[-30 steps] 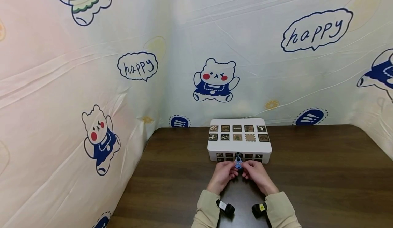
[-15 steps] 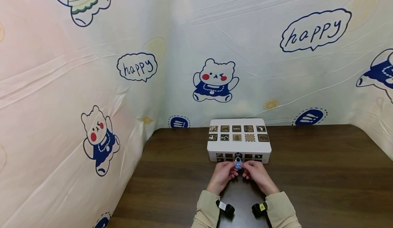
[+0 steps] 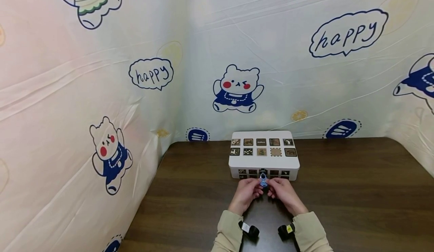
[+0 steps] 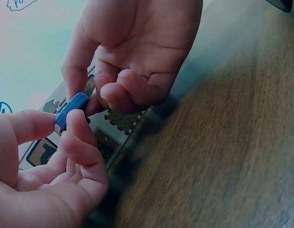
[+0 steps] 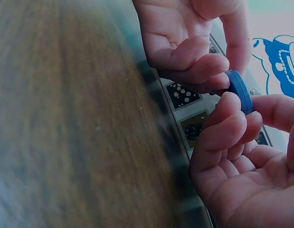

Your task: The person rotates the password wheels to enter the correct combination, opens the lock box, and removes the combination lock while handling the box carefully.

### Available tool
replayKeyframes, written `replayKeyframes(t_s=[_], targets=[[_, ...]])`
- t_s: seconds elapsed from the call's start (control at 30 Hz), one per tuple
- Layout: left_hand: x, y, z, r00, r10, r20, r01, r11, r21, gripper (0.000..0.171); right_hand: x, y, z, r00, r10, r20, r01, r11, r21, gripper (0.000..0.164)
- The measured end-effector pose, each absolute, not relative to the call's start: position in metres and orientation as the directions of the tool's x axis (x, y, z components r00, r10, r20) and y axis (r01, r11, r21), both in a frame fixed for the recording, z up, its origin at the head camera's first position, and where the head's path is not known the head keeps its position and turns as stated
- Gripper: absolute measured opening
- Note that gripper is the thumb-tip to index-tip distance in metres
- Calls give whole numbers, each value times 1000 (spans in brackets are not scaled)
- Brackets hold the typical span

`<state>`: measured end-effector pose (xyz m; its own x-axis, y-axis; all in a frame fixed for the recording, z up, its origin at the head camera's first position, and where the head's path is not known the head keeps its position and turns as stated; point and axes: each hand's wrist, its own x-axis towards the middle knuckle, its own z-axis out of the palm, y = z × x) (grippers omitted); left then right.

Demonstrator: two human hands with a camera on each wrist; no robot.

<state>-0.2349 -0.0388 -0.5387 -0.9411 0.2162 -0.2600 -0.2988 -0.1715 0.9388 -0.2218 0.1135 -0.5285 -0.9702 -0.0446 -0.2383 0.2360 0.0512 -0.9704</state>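
Observation:
A small blue padlock [image 3: 263, 181] with a rounded shackle is held at the front of a white box [image 3: 264, 161], just below its dark metal latch [image 3: 263, 171]. On one side my left hand [image 3: 245, 194] pinches the lock's body between thumb and forefinger. From the other side my right hand [image 3: 285, 195] pinches it too. Both wrist views show the blue body [image 4: 72, 111] edge-on between the fingertips, the other fingers curled in. Whether the shackle passes through the latch cannot be made out, as fingers cover part of it.
The box lid carries rows of small square pictures, and its back edge stands near a printed cloth backdrop [image 3: 203, 93]. Dark wooden tabletop [image 3: 356, 191] spreads to both sides. Black wrist cameras [image 3: 250, 231] are strapped over the pale sleeves [image 3: 228, 229].

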Motion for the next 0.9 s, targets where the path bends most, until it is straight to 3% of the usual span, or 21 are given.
replayKeyframes(t_s=[0.9], targets=[[-235,-39,-541,-938,214,-273,-311,-168,935,21,-221,114,-527,-966,-42,-255,255,23,-967,24]])
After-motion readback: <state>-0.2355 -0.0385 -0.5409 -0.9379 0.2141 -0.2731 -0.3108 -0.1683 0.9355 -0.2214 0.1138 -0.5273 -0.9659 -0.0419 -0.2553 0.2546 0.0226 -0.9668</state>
